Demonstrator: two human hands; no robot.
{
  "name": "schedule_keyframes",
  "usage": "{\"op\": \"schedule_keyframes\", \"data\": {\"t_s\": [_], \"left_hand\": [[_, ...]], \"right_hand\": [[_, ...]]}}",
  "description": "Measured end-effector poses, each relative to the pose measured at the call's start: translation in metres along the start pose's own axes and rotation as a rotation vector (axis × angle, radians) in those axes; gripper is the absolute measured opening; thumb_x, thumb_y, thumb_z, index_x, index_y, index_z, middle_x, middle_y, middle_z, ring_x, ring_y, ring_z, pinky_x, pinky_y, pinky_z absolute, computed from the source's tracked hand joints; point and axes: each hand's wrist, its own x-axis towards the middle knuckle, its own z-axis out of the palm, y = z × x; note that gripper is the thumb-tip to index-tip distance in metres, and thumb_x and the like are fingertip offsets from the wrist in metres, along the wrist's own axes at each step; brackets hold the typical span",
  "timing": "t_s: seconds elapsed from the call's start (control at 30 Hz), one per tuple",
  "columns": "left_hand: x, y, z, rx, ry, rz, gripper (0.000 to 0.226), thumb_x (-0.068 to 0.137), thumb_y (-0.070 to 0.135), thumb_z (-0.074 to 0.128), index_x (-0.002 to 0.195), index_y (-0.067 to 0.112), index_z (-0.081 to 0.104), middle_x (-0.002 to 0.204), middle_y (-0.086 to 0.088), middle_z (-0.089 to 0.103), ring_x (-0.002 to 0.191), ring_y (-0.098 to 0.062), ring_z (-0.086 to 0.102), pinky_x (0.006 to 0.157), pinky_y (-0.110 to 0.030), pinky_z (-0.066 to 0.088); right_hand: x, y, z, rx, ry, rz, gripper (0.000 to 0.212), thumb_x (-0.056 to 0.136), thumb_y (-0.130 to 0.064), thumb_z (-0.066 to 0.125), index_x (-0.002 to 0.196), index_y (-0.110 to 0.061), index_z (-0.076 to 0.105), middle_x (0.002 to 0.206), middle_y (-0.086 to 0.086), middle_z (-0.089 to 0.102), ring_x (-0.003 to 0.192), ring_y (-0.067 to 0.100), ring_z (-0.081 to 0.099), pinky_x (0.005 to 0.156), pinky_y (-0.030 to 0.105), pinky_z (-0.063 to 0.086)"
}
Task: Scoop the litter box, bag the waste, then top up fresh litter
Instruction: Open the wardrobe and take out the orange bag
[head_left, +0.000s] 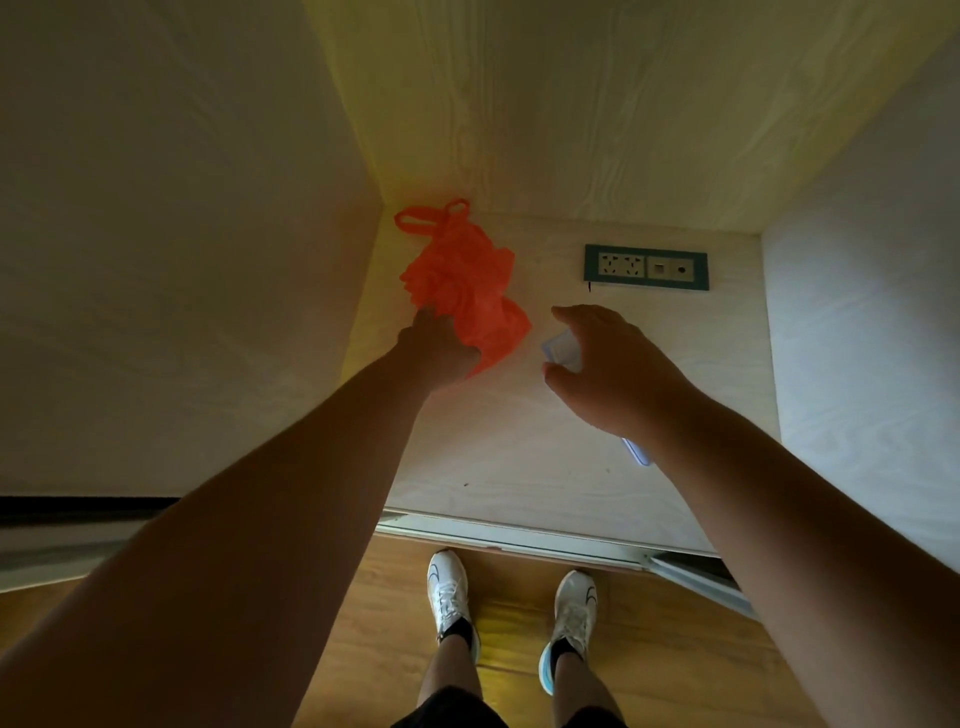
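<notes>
Step in hand: I judge I am fetching the bag for the waste; neither litter box, scoop nor fresh litter shows in this view.

Alcove shelf: pale wood-grain, walled left, right and behind; it bears the bag and a pale slab, with a socket plate set in near the back.

Orange plastic bag: crumpled in the left back corner, handles lying toward the back wall; it looks slack and collapsed, and I cannot tell whether anything is inside.

My left hand: on the near end of the bag, fingers closing into the crumpled plastic; how firm the hold is I cannot tell.

My right hand: spread wide, fingers relaxed, hovering over the pale blue flat slab, holding nothing.

Doing it well: gather the loose plastic into the fist rather than pinching a single fold, since thin film likely slips and tears; lift clear of the side wall, then find both handles to open it.
</notes>
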Motion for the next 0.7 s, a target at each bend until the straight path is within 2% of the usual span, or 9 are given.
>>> {"op": "schedule_keyframes", "data": {"t_s": [0.07,0.17,0.23,0.3,0.37,0.43,0.47,0.57,0.7], "left_hand": [[0.0,-0.002,-0.001,-0.044,-0.012,-0.001,0.084,0.096,0.046,0.063,0.164,0.016,0.025,0.17,-0.012,0.021,0.15,-0.04,0.033,0.121,-0.045,0.034],[-0.009,0.0,-0.007,-0.149,0.114,0.052,0.075,0.092,0.038,0.067,0.157,0.014,0.04,0.158,-0.013,0.043,0.14,-0.037,0.048,0.111,-0.039,0.043],[-0.022,0.005,-0.016,-0.205,0.231,0.131,0.06,0.093,0.032,0.067,0.149,0.014,0.053,0.151,-0.011,0.051,0.137,-0.031,0.051,0.108,-0.032,0.041],[-0.042,0.01,-0.027,-0.264,0.339,0.203,0.05,0.095,0.028,0.066,0.143,0.015,0.06,0.149,-0.007,0.054,0.137,-0.023,0.051,0.109,-0.024,0.035],[-0.063,0.013,-0.035,-0.342,0.435,0.272,0.042,0.094,0.024,0.068,0.135,0.016,0.067,0.144,-0.002,0.058,0.133,-0.017,0.054,0.11,-0.018,0.033],[-0.086,0.015,-0.042,-0.44,0.485,0.38,0.037,0.09,0.026,0.071,0.126,0.016,0.074,0.133,0.004,0.062,0.125,-0.013,0.06,0.112,-0.028,0.046],[-0.097,0.015,-0.043,-0.509,0.489,0.429,0.036,0.087,0.028,0.071,0.121,0.016,0.076,0.127,0.009,0.062,0.12,-0.009,0.062,0.106,-0.034,0.053],[-0.128,0.021,-0.046,-0.633,0.461,0.534,0.03,0.084,0.026,0.069,0.111,0.019,0.079,0.116,0.016,0.062,0.11,-0.004,0.066,0.093,-0.035,0.061],[-0.159,0.028,-0.048,-0.61,0.444,0.701,0.026,0.084,0.012,0.069,0.107,0.014,0.08,0.117,0.007,0.066,0.109,-0.009,0.068,0.097,-0.037,0.058]], "right_hand": [[0.0,-0.005,-0.001,0.015,-0.006,0.003,0.068,0.097,-0.038,0.059,0.158,-0.026,0.03,0.162,0.0,0.034,0.144,0.025,0.039,0.116,0.046,0.039],[-0.001,-0.01,-0.006,0.074,-0.009,0.014,0.066,0.098,-0.038,0.058,0.158,-0.027,0.031,0.161,0.0,0.034,0.141,0.024,0.043,0.115,0.042,0.039],[-0.003,-0.013,-0.012,0.149,0.003,0.028,0.065,0.099,-0.039,0.059,0.157,-0.028,0.033,0.158,0.003,0.04,0.131,0.024,0.052,0.11,0.041,0.044],[-0.005,-0.015,-0.019,0.23,0.031,0.04,0.063,0.098,-0.041,0.06,0.155,-0.03,0.036,0.156,0.004,0.043,0.132,0.024,0.052,0.106,0.037,0.044],[-0.007,-0.019,-0.029,0.326,0.06,0.056,0.06,0.098,-0.046,0.06,0.153,-0.034,0.04,0.152,0.0,0.047,0.123,0.02,0.056,0.093,0.03,0.045],[-0.007,-0.024,-0.038,0.417,0.095,0.068,0.062,0.094,-0.058,0.059,0.15,-0.039,0.043,0.148,-0.005,0.051,0.118,0.018,0.06,0.095,0.033,0.05],[-0.008,-0.028,-0.043,0.449,0.101,0.062,0.067,0.089,-0.066,0.059,0.149,-0.042,0.042,0.148,-0.006,0.052,0.122,0.019,0.06,0.101,0.039,0.051],[-0.013,-0.037,-0.054,0.585,0.081,0.062,0.091,0.07,-0.086,0.057,0.15,-0.05,0.033,0.154,-0.01,0.046,0.133,0.019,0.053,0.108,0.048,0.047],[-0.027,-0.046,-0.065,0.693,0.1,0.025,0.072,0.083,-0.071,0.065,0.147,-0.05,0.038,0.137,-0.015,0.056,0.122,0.015,0.06,0.096,0.042,0.054]]}}
